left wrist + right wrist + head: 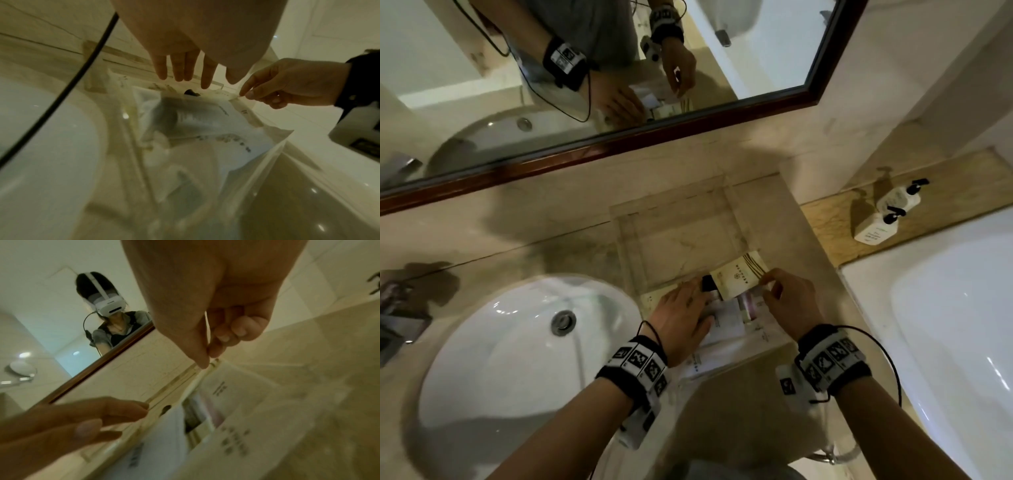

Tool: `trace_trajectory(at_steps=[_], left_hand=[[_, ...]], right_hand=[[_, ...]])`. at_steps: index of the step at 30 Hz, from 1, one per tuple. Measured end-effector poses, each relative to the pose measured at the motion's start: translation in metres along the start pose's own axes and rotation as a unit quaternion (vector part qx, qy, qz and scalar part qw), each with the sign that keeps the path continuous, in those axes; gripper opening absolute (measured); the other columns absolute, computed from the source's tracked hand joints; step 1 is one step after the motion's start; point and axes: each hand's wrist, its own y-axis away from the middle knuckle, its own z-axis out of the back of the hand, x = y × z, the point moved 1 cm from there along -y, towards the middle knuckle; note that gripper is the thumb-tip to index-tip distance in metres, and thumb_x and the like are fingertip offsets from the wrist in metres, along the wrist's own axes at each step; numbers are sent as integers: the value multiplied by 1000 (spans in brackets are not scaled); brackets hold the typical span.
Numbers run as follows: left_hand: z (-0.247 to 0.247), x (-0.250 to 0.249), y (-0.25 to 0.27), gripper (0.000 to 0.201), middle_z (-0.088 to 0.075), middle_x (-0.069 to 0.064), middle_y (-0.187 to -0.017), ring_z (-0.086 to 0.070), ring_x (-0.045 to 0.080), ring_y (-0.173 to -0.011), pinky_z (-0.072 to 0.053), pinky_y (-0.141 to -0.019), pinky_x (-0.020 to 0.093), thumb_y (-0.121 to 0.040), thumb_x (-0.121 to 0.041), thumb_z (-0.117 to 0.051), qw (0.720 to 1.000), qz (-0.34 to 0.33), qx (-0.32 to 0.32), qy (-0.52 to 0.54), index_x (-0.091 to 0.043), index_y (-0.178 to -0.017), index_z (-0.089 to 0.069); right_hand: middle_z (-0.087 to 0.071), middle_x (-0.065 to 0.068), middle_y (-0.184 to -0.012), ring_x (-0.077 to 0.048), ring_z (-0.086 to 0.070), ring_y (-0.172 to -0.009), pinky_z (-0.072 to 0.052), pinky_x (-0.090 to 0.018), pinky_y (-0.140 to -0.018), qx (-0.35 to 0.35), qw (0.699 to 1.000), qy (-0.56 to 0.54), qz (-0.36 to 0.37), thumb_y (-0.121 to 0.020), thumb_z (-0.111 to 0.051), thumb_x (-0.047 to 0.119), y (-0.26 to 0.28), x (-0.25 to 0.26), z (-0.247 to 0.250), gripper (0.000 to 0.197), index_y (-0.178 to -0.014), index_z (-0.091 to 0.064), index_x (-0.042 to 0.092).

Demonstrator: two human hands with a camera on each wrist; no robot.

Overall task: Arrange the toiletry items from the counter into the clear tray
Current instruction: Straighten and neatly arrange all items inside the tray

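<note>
A clear tray point(732, 219) stands on the marble counter against the wall, its floor bare. A pile of toiletry packets point(726, 318) in white and cream wrappers lies on the counter just in front of the tray. My right hand point(787, 301) pinches the corner of a cream packet with gold stripes point(739, 277) that lies over the tray's near edge. The pinch shows at the packet corner point(211, 363) in the right wrist view. My left hand point(685, 308) lies with straight fingers over the pile point(195, 120), fingertips point(205, 81) near a small black cap point(191, 92).
A white sink point(517, 346) lies to the left of the pile, a bathtub point(945, 325) to the right. Two pump bottles point(887, 212) stand on the tub ledge. A framed mirror point(619, 85) hangs above the counter.
</note>
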Motion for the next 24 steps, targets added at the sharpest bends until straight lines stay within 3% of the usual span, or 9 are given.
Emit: trace_trajectory(at_steps=[3,6,9,11,15,21,24], left_hand=[[2,-10,-20,44,-44,7,-139,-52,28,-117,-46,-95,39,-92,-37,-40,999,-17,-43,1,-16,-129,-50],[10,-22,-37,37,-45,5,-128,-54,26,-106,-48,-88,38,-92,-33,-46,999,-8,-51,-3,-15,-125,-50],[16,-36,-56,43,-42,6,-126,-51,25,-106,-49,-85,42,-90,-43,-49,999,15,-42,-21,-15,-123,-47],[15,-45,-68,47,-40,7,-127,-50,27,-107,-50,-84,44,-87,-46,-49,999,24,-21,-34,-16,-123,-43],[12,-55,-81,47,-38,11,-129,-51,32,-106,-51,-83,48,-88,-35,-49,997,46,11,-56,-12,-127,-38],[5,-54,-81,48,-43,12,-128,-55,34,-103,-51,-83,48,-88,-35,-52,997,48,11,-65,-12,-128,-37],[11,-54,-82,46,-52,11,-121,-60,32,-95,-52,-75,41,-93,-33,-48,998,59,-4,-35,-10,-131,-38]], right_hand=[[-59,0,-77,-21,-58,-73,-43,-26,-65,-12,999,24,18,-80,-62,6,-12,-6,1,18,-94,-64,17],[-54,5,-72,-18,-55,-70,-41,-27,-62,-18,999,21,-24,-80,-62,11,-17,-11,2,11,-87,-63,20],[-63,-2,-80,-20,-59,-76,-47,-30,-68,-9,999,35,-28,-81,-62,16,-14,-15,0,6,-84,-67,17],[-64,-1,-81,-19,-59,-76,-45,-27,-67,7,999,39,-10,-81,-61,16,-9,-19,-7,8,-82,-68,19],[-61,1,-78,-17,-55,-72,-39,-25,-65,28,999,37,9,-82,-59,16,0,-29,-17,10,-83,-68,21],[-53,7,-75,-12,-50,-68,-38,-24,-64,10,1000,12,11,-85,-60,12,3,-30,-14,13,-94,-63,20],[-50,9,-75,-13,-50,-68,-38,-25,-60,20,1000,5,-12,-84,-61,15,0,-29,-12,29,-109,-51,25]])
